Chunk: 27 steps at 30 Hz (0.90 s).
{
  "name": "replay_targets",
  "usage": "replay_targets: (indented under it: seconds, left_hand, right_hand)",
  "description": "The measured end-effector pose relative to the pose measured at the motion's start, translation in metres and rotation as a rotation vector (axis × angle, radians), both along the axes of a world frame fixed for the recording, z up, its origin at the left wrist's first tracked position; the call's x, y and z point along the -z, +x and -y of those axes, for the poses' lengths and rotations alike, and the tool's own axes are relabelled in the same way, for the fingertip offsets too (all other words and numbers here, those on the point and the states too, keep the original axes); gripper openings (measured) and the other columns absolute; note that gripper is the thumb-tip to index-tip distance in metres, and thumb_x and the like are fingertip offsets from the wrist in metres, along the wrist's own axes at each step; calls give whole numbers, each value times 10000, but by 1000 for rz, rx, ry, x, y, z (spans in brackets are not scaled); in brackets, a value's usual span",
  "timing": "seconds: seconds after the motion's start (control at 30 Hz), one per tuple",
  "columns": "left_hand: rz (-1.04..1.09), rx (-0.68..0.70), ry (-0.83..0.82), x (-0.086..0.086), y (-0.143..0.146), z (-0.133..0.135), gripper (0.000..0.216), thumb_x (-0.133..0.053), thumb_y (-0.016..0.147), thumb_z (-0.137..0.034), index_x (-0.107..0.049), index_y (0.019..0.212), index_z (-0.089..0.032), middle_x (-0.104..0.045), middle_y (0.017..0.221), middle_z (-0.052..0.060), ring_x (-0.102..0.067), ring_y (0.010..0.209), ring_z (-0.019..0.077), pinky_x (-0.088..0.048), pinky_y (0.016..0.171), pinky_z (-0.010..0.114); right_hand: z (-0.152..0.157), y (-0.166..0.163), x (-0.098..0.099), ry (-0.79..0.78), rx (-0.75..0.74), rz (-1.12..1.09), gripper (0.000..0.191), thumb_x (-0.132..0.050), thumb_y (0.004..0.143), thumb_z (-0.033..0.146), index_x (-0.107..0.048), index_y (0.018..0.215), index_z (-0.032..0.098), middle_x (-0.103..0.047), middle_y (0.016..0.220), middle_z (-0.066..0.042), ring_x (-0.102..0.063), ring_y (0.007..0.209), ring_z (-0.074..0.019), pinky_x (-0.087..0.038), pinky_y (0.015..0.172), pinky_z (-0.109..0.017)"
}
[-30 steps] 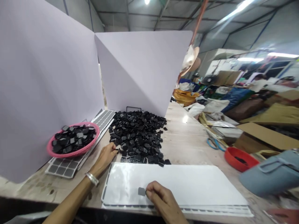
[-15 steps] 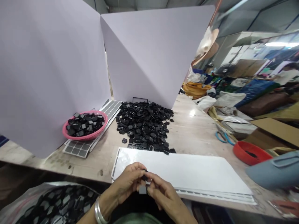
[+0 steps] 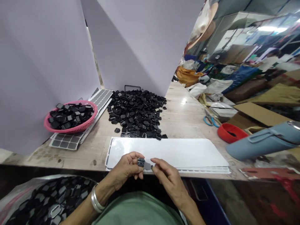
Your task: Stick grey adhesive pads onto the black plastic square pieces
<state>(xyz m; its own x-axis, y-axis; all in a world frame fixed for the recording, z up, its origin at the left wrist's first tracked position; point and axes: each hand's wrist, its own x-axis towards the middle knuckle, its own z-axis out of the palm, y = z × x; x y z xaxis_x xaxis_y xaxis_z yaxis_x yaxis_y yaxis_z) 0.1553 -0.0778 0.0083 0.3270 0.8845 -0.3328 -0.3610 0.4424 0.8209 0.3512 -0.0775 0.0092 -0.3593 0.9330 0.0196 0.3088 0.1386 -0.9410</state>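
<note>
My left hand (image 3: 125,168) pinches a small black ribbed plastic piece (image 3: 141,162) just below the table's near edge. My right hand (image 3: 165,175) pinches a small grey square sticker (image 3: 147,166) that touches the black piece's right side. Both hands hover over my green-clad lap, in front of a stack of white backing sheets (image 3: 187,153). A big heap of the same black pieces (image 3: 137,114) lies behind the sheets. A pink basket (image 3: 70,117) with more black pieces stands at the left, on sheets of grey stickers (image 3: 65,142).
Lilac partition boards (image 3: 47,62) wall the table's left and back. Blue-handled scissors (image 3: 209,122), a red bowl (image 3: 231,132) and a grey-blue bag (image 3: 264,140) lie at the right. A plastic bag of black pieces (image 3: 42,203) sits at my lower left. Clutter and a person fill the far right.
My left hand took a black piece from the heap and came back to my lap. The right hand lifted the grey sticker off the sheet and brought it against that piece.
</note>
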Motion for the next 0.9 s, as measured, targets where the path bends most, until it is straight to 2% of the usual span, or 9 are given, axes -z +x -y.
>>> replay_targets:
  seconds: [0.07,0.1,0.2,0.3,0.57,0.9]
  left_hand:
    - [6,8,-7,1,0,-1,375,-687,658,-118,-525,996,-125,-623,631,-5,-587,502,102,-366,440,154]
    - [13,13,-11,2,0,0,380,-689,656,-112,-523,997,-127,-644,675,10,-591,507,100,-371,440,154]
    - [38,26,-16,3,1,1,399,-700,640,-101,-519,994,-129,-687,845,66,-603,512,98,-379,434,158]
    - [46,43,-20,3,1,2,381,-693,646,-96,-528,988,-126,-685,842,66,-607,512,99,-379,432,155]
    - [23,49,-18,2,1,0,381,-681,644,-95,-533,993,-119,-669,767,42,-605,514,102,-384,439,157]
    - [-18,48,-27,5,2,-2,403,-670,626,-99,-516,999,-114,-669,757,48,-598,498,104,-372,436,163]
  right_hand:
    - [0,-2,0,163,43,60,248,-495,926,320,-631,1085,187,-604,862,-37,-572,767,-159,-442,693,-271]
    - [0,-3,0,218,49,75,233,-479,935,297,-629,1075,185,-606,866,-38,-578,788,-161,-444,709,-269]
    - [0,-7,1,306,49,109,220,-445,954,254,-613,1078,183,-604,854,-38,-584,773,-156,-448,695,-261]
    - [1,-11,3,362,29,135,214,-430,958,230,-600,1079,183,-602,851,-43,-586,760,-159,-453,678,-264]
    - [1,-16,6,464,1,235,203,-413,952,184,-575,1074,192,-573,831,-46,-562,724,-169,-450,627,-275]
    - [1,-16,1,460,-32,297,222,-383,955,171,-576,1062,198,-568,839,-48,-563,730,-176,-436,628,-285]
